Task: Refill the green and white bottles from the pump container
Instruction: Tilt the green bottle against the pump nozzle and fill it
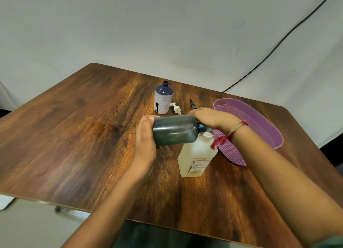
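**Refilling, green bottle in hand.** The dark green translucent plastic bottle (174, 130) is held on its side above the brown wood-grain table (74, 127). Its neck points at the white pump head of the pale, square-shouldered plastic pump container (196, 154), which stands just below and to the right.

The left hand (145, 141) grips the bottle's base, thumb on top and fingers wrapped beneath. The right hand (213, 118) arches over the neck and pump head, fingers curled downward (whether they pinch the neck or press the pump cannot be told from here).

Behind stands the white cylindrical bottle with a dark blue shoulder (163, 102), uncapped, with a white pump cap (176, 109) lying just beside it. A purple lattice-patterned plastic basket (259, 123) sits at the right.

Handling, as a judgement: the green bottle looks stiff, smooth-walled and light, since little liquid shows inside, and it may turn slippery if soap runs. Base and shoulder are the sound places to hold, leaving the neck free.
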